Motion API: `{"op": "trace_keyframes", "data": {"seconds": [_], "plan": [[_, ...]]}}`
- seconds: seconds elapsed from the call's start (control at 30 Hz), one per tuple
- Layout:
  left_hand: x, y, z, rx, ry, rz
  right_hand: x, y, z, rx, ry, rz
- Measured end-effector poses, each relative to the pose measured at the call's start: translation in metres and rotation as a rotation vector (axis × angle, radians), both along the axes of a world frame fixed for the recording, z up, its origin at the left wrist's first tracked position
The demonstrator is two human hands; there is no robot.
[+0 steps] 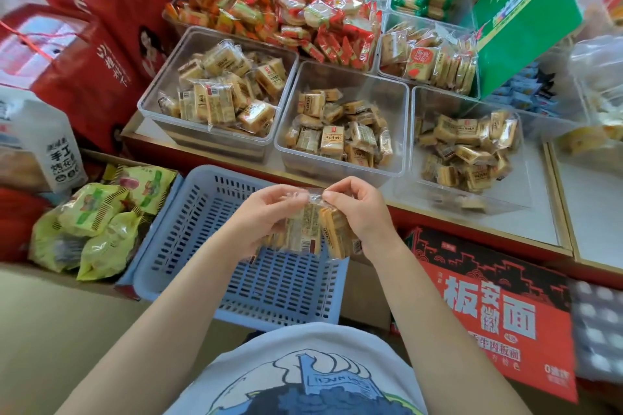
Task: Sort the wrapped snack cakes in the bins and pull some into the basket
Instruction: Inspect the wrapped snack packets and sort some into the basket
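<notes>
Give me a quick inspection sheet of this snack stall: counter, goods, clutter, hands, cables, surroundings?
Surface: counter carrying clear bins.
Job's things: wrapped cakes held over the blue basket; basket floor looks bare.
Clutter: green snack bags left of the basket.
Grippers: left hand and right hand both pinch the cake wrappers.
Cables: nothing seen.
Surroundings: red cartons, green box, noodle carton.

Head camera looks steeply down (edges perhaps warped), close.
</notes>
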State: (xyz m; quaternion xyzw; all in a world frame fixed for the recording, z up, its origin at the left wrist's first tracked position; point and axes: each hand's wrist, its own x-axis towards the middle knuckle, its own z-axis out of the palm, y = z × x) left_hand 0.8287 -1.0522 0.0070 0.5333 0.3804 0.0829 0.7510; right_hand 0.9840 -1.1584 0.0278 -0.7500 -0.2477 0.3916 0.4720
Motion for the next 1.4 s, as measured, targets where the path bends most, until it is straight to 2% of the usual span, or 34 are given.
{"op": "trace_keyframes", "data": {"seconds": [0.1,0.17,0.27,0.33,0.5,0.67,0.93,1.07,1.13,1.23,1.3,1.4], "plan": [[-0.007,0.003,0.001,0.048,0.003,-0.076,-0.003,-0.001,0.001,0.025,0.044,-0.044],[-0.01,0.003,-0.001,0.044,-0.012,0.064,-0.004,-0.002,0.0,0.035,0.057,-0.05],[-0.015,0.005,-0.008,-0.142,-0.092,0.378,-0.006,-0.005,-0.002,0.019,0.058,-0.055],[-0.019,0.005,-0.009,-0.201,-0.136,0.467,-0.011,-0.007,-0.001,-0.01,0.072,-0.022],[-0.022,-0.003,-0.004,-0.228,-0.246,0.417,-0.03,-0.006,0.001,-0.027,0.069,0.049],[-0.031,-0.003,-0.005,-0.203,-0.231,0.321,-0.031,-0.008,0.001,-0.013,0.037,0.029],[-0.032,-0.003,-0.006,-0.3,-0.315,0.256,-0.029,-0.009,0.006,-0.013,0.045,0.015],[-0.03,-0.003,-0.011,-0.392,-0.413,0.277,-0.028,-0.009,0.014,0.048,0.139,0.025],[-0.027,-0.001,-0.02,-0.371,-0.297,0.306,-0.028,-0.008,0.015,0.064,0.052,0.064],[-0.024,0.002,-0.025,-0.189,0.077,0.206,-0.027,-0.005,0.015,0.08,-0.144,0.162],[-0.019,0.002,-0.017,-0.261,0.107,0.084,-0.025,-0.003,0.014,0.071,-0.226,0.241],[-0.011,0.002,-0.006,-0.344,0.055,-0.012,-0.028,-0.002,0.009,0.039,-0.228,0.334]]}}
